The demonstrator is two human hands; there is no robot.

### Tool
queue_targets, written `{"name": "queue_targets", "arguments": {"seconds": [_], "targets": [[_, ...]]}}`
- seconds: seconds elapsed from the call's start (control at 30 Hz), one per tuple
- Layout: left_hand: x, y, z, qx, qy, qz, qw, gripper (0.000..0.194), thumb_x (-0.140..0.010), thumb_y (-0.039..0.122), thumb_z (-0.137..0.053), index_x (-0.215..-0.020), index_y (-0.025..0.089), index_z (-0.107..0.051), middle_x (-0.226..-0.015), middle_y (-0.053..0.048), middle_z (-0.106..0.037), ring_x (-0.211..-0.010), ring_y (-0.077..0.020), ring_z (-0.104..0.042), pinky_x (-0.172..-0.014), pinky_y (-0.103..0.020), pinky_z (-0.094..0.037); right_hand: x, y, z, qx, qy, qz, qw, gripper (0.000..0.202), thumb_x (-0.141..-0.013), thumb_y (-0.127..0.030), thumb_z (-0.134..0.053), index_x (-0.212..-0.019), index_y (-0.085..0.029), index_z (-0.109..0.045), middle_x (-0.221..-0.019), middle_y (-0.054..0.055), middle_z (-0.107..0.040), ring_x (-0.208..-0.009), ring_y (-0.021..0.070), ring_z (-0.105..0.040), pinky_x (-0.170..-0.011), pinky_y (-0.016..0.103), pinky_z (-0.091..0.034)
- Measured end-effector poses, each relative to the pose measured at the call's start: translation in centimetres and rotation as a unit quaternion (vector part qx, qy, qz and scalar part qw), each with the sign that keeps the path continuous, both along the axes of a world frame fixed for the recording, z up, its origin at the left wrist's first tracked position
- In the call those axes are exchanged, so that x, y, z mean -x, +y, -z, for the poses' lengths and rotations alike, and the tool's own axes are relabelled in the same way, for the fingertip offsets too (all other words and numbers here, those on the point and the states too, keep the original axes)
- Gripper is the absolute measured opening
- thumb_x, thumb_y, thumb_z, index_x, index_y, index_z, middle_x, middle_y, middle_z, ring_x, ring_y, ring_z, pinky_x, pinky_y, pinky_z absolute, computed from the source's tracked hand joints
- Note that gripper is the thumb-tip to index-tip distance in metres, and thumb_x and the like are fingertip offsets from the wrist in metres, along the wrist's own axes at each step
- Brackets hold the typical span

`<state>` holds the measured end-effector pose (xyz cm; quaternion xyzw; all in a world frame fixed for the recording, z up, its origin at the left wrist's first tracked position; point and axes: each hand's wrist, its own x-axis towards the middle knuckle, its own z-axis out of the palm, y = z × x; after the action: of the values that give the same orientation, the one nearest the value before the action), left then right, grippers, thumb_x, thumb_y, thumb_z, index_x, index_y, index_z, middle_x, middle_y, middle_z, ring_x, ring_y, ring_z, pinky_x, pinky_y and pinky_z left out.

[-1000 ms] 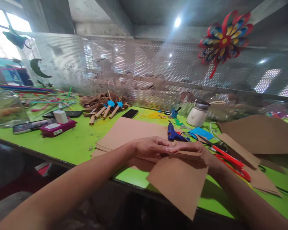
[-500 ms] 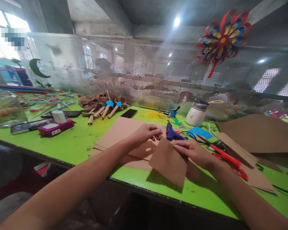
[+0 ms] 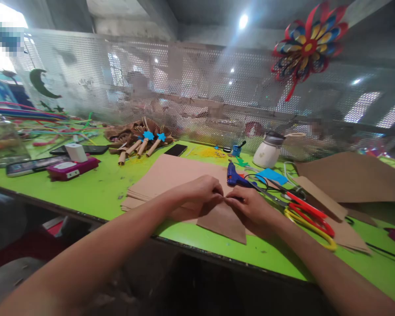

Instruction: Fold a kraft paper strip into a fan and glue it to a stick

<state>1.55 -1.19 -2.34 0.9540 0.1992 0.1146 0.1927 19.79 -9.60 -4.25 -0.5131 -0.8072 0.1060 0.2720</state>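
Left hand (image 3: 205, 188) and right hand (image 3: 252, 204), fingers (image 3: 233, 200) pinching the upper edge of a brown paper sheet (image 3: 224, 224), could tear or skew it by tugging unevenly

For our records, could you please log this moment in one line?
Left hand: touching straight-edged brown paper sheet; right hand: touching same sheet; nearby: blue plastic glue gun, red-handled metal scissors

Paper stack (image 3: 177, 175) on table (image 3: 95, 195), scissors (image 3: 306, 205) right of glue gun (image 3: 235, 177), bottle (image 3: 266, 154) behind both
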Motion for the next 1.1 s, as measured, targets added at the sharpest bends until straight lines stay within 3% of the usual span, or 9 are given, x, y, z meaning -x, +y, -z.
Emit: {"name": "queue_targets", "arguments": {"seconds": [0.37, 0.57, 0.73, 1.1], "targets": [[-0.1, 1.1, 0.6, 0.000, 0.071, -0.030, 0.997, 0.017, -0.074, 0.027, -0.055, -0.084, 0.015, -0.064, -0.073, -0.002, -0.062, -0.061, -0.0104, -0.050, -0.053, -0.020, -0.033, -0.2, 1.0, 1.4, -0.059, -0.043, -0.001, 0.997, 0.013, -0.083, -0.024, -0.055, -0.083, -0.018, -0.067, -0.080, 0.005, -0.058, -0.078, 0.0170, -0.053, -0.072, 0.030, -0.041], [-0.3, 0.3, 0.5, -0.057, 0.028, 0.003, 0.998, 0.016, -0.077, 0.025, -0.053, -0.083, 0.017, -0.065, -0.074, -0.003, -0.060, -0.062, -0.0117, -0.049, -0.056, -0.021, -0.034, 0.3, 0.7, 1.2, -0.088, -0.085, 0.002, 0.992, 0.016, -0.085, -0.022, -0.051, -0.081, -0.016, -0.065, -0.080, 0.006, -0.058, -0.079, 0.0174, -0.052, -0.071, 0.030, -0.041], [-0.3, -0.2, 0.7, -0.067, -0.007, 0.008, 0.998, 0.012, -0.072, 0.018, -0.052, -0.072, 0.016, -0.064, -0.071, -0.003, -0.058, -0.063, -0.0124, -0.048, -0.059, -0.022, -0.036, 0.4, 0.4, 0.5, -0.079, -0.085, -0.023, 0.993, 0.016, -0.085, -0.019, -0.051, -0.079, -0.017, -0.065, -0.084, 0.006, -0.058, -0.079, 0.0161, -0.052, -0.070, 0.028, -0.041], [0.9, 0.8, 1.8, -0.013, -0.003, -0.005, 1.000, 0.021, -0.072, 0.015, -0.051, -0.090, 0.017, -0.063, -0.082, -0.003, -0.058, -0.070, -0.0132, -0.050, -0.061, -0.022, -0.037, -2.0, 1.0, 0.7, -0.021, -0.104, -0.026, 0.994, 0.016, -0.076, -0.009, -0.051, -0.077, -0.017, -0.064, -0.079, 0.004, -0.058, -0.074, 0.0149, -0.051, -0.065, 0.025, -0.038]]}}
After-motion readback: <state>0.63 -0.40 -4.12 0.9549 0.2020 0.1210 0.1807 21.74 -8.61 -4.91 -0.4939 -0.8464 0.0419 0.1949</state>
